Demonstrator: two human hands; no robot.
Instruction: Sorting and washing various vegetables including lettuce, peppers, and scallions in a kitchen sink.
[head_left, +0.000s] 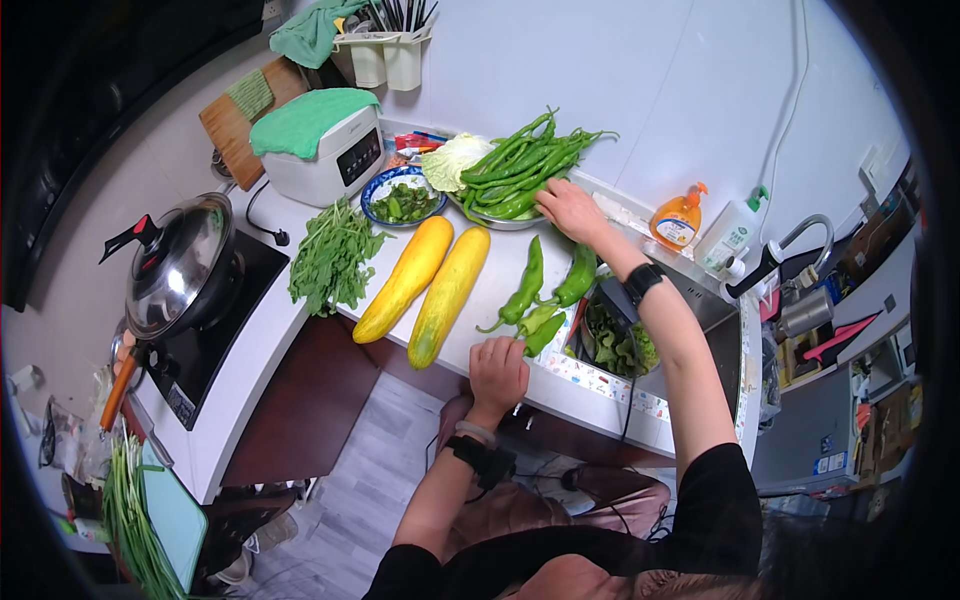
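My right hand (571, 210) reaches to the lower right edge of a heap of long green chili peppers (525, 165) in a metal dish; its fingertips touch a pepper there, and whether they grip it is unclear. My left hand (498, 371) rests at the counter's front edge, fingertips by the stem end of a small green pepper (545, 334). Between the hands lie more green peppers (531, 279). To their left are two yellow cucumbers (450, 296), a bunch of leafy greens (332, 259), and a blue-rimmed bowl (367, 208) of chopped greens. A pale cabbage leaf (452, 161) leans by the heap.
The sink (720, 360) at right holds leafy vegetables (611, 341). Behind it stand an orange pump bottle (676, 220), a white bottle (727, 232) and a faucet (814, 225). At left are a rice cooker (322, 161), a lidded wok (180, 270) on the cooktop and scallions (139, 510).
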